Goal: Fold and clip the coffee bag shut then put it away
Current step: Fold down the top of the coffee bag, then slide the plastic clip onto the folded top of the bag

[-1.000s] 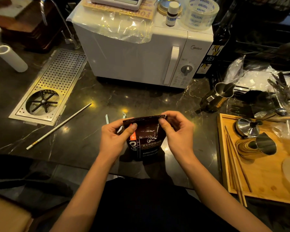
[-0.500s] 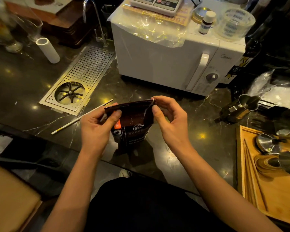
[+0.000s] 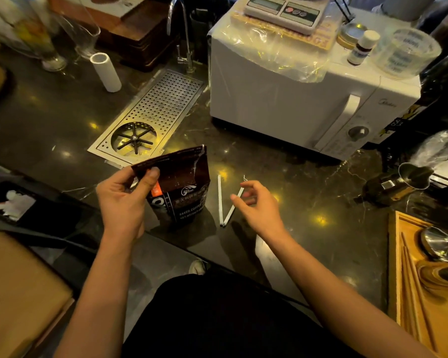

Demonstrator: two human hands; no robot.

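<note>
The coffee bag [image 3: 177, 187] is stood upright on the dark counter [image 3: 308, 192], near the front edge, and is held at its top left corner by the left hand [image 3: 124, 200]: thumb in front, fingers behind, the flattened top edge pinched. The top is seen flattened but no clip is on it yet.

The right hand [image 3: 256, 202] is off the bag, hovering to its right, fingers loosely spread and slightly curled, nothing held. The white bag clip [image 3: 226, 202] is lain open in a V on the counter just right of the bag, hinge at the near end, the two arms splayed toward the far side. The right arm of the V passes under the right fingertips [image 3: 234, 198]; whether contact is made cannot be told.

The key relation: the clip lies between bag and right hand, just left of and below the fingers, its long axis running near-to-far with a slight rightward lean. The right hand is clearly the nearer one; the left is occupied with the bag.

Likely step judged: clip pickup, then sliding over the folded top. The fold looks only lightly held, so spring-back is a risk.

The white microwave [image 3: 295, 99] and steel drip tray [image 3: 153, 112] are well behind, not involved.
</note>
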